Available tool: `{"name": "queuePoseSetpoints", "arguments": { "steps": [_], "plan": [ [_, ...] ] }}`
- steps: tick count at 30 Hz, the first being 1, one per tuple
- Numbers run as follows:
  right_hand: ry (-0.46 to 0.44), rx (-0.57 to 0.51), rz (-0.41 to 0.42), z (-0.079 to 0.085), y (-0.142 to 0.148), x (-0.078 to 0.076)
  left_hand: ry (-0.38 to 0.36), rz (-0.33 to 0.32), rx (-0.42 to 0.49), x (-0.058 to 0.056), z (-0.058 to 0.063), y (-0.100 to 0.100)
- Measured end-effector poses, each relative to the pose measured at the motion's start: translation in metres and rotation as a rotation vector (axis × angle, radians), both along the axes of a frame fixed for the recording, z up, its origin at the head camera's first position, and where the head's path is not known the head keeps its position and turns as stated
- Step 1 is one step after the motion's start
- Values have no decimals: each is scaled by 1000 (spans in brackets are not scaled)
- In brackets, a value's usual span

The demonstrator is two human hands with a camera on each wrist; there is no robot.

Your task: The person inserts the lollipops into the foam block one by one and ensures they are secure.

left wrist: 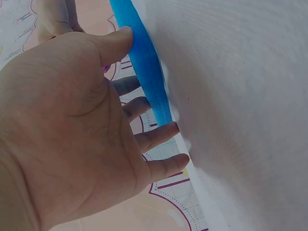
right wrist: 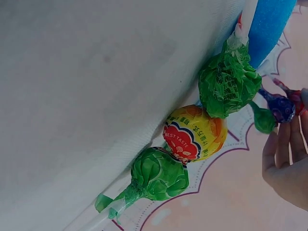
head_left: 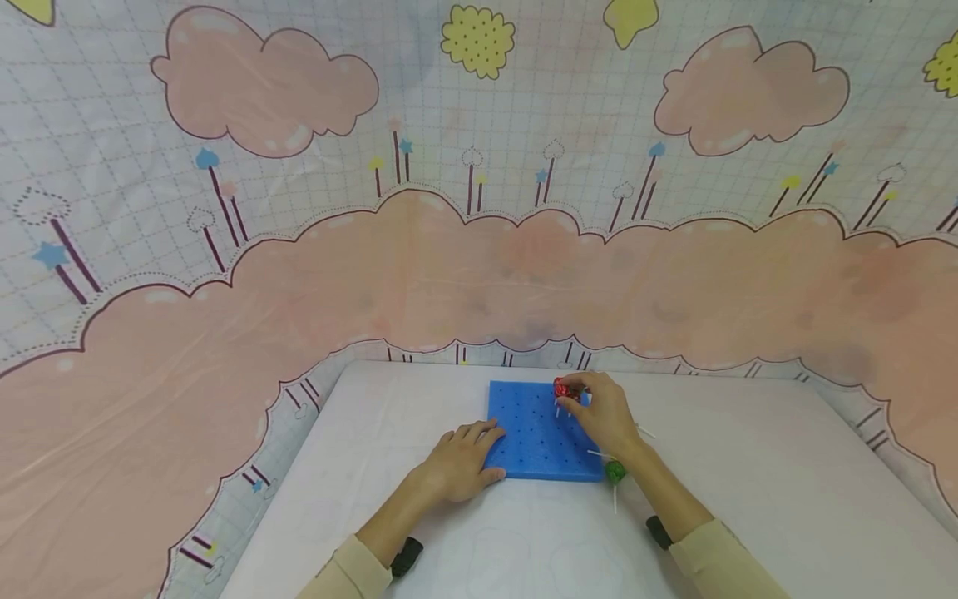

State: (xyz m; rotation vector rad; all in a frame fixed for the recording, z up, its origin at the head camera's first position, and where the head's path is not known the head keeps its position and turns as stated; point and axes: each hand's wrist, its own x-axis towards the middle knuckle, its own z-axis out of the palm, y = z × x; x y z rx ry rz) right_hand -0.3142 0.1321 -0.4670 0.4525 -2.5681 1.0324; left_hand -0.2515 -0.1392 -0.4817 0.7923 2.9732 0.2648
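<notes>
A blue foam board (head_left: 535, 445) dotted with small holes lies on the white table. My left hand (head_left: 462, 462) rests at its left side, fingers on the edge and thumb at the front corner. Above the board's far right part, my right hand (head_left: 604, 412) pinches a red-wrapped lollipop (head_left: 561, 388) between thumb and fingers. In the right wrist view, a blue-purple lollipop (right wrist: 281, 108) and a green-wrapped lollipop (right wrist: 263, 119) appear close to the fingers of that hand. Whether their sticks sit in holes cannot be told.
Right of the board, loose lollipops lie on the table: a green one (head_left: 615, 472) near the forearm, and in the right wrist view a yellow-orange one (right wrist: 192, 134) between two green ones. White sticks (head_left: 645, 431) show beside the right wrist. A cloud-patterned sheet (head_left: 479, 283) hangs behind.
</notes>
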Motion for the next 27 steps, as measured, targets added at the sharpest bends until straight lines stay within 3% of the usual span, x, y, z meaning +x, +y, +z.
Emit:
{"name": "queuePoseSetpoints", "arguments": {
  "steps": [9,27],
  "plan": [
    [0,32,-5,0,-1,2,6,0,4,1,2,1],
    [109,138,31,0,-5,7,9,2,-6,0,0,0]
  ]
}}
